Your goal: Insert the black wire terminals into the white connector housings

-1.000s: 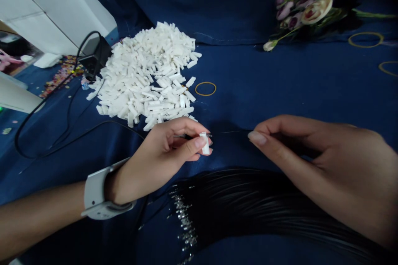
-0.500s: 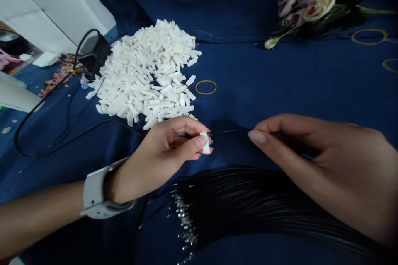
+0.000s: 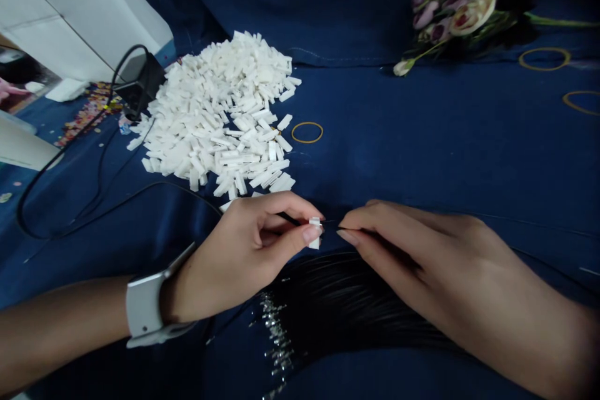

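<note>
My left hand (image 3: 248, 250) pinches a small white plastic connector housing (image 3: 314, 239) between thumb and forefinger, holding it upright. A short dark wire end shows behind the housing, inside the curl of my fingers. Just to the right, my right hand (image 3: 435, 262) is closed with thumb and forefinger together on a thin black wire (image 3: 332, 221), which runs toward the housing. Whether the wire's tip is inside the housing cannot be made out. Below both hands lies a bundle of black wires (image 3: 356, 312) with shiny metal terminals (image 3: 277, 337) at its left end.
A heap of white connector housings (image 3: 215, 112) lies beyond my left hand on dark blue cloth. A yellow rubber band (image 3: 307, 132) is beside it. A black adapter (image 3: 139, 84) with a cable (image 3: 35, 200) stands left. Artificial flowers (image 3: 472, 14) and more rubber bands (image 3: 544, 59) lie back right.
My right hand has moved left and slightly down, closer to the housing, so less wire shows between the hands. My left hand has shifted slightly down, still pinching the housing.
</note>
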A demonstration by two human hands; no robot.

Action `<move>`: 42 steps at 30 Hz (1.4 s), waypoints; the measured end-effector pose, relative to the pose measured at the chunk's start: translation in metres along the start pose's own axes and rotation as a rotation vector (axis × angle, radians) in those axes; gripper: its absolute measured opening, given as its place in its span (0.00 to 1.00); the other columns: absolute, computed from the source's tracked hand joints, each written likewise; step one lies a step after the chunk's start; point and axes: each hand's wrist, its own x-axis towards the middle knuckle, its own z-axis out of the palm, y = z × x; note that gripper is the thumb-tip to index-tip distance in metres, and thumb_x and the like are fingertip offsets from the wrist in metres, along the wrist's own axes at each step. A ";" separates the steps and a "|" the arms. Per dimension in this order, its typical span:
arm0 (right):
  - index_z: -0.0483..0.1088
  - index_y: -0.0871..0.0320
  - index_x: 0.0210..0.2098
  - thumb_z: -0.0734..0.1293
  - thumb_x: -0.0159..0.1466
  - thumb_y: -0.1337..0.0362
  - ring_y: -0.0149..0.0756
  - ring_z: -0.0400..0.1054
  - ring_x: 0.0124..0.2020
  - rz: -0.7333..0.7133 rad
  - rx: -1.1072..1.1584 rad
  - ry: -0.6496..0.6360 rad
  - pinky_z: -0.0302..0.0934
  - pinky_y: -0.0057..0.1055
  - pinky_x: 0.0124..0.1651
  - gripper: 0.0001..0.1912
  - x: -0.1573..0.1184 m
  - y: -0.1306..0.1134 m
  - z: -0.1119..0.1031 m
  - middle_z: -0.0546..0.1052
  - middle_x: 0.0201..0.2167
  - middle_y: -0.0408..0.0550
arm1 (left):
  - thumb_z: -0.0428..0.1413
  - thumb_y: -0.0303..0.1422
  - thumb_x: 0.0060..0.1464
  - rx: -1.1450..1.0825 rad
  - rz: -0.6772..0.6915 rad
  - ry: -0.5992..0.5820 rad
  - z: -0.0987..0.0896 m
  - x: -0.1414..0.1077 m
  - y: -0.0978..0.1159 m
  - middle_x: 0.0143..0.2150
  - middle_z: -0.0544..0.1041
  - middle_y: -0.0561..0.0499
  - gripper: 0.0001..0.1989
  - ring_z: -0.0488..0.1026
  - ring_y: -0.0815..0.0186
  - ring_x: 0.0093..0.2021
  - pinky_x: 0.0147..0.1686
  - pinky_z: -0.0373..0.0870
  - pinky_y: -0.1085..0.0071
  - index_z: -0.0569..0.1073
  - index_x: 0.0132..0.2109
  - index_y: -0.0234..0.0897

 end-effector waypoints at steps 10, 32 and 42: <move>0.66 0.60 0.36 0.55 0.72 0.71 0.22 0.62 0.21 -0.058 -0.020 -0.031 0.52 0.25 0.23 0.11 0.000 -0.004 0.003 0.67 0.25 0.38 | 0.59 0.28 0.58 -0.022 -0.068 -0.036 0.001 0.000 0.001 0.31 0.82 0.60 0.03 0.79 0.77 0.33 0.32 0.72 0.88 0.78 0.37 0.40; 0.62 0.56 0.31 0.56 0.68 0.74 0.29 0.64 0.29 -0.026 0.232 -0.168 0.58 0.29 0.30 0.12 -0.011 -0.023 0.001 0.69 0.30 0.43 | 0.58 0.29 0.59 -0.215 -0.157 -0.080 -0.007 0.007 0.003 0.32 0.78 0.56 0.02 0.78 0.75 0.35 0.35 0.74 0.85 0.75 0.39 0.36; 0.67 0.46 0.41 0.63 0.69 0.67 0.26 0.71 0.30 0.165 0.027 0.157 0.61 0.25 0.27 0.07 -0.004 0.002 -0.006 0.75 0.35 0.35 | 0.60 0.29 0.58 -0.286 -0.205 -0.043 -0.008 0.009 0.003 0.32 0.80 0.55 0.02 0.80 0.73 0.35 0.36 0.76 0.84 0.76 0.39 0.37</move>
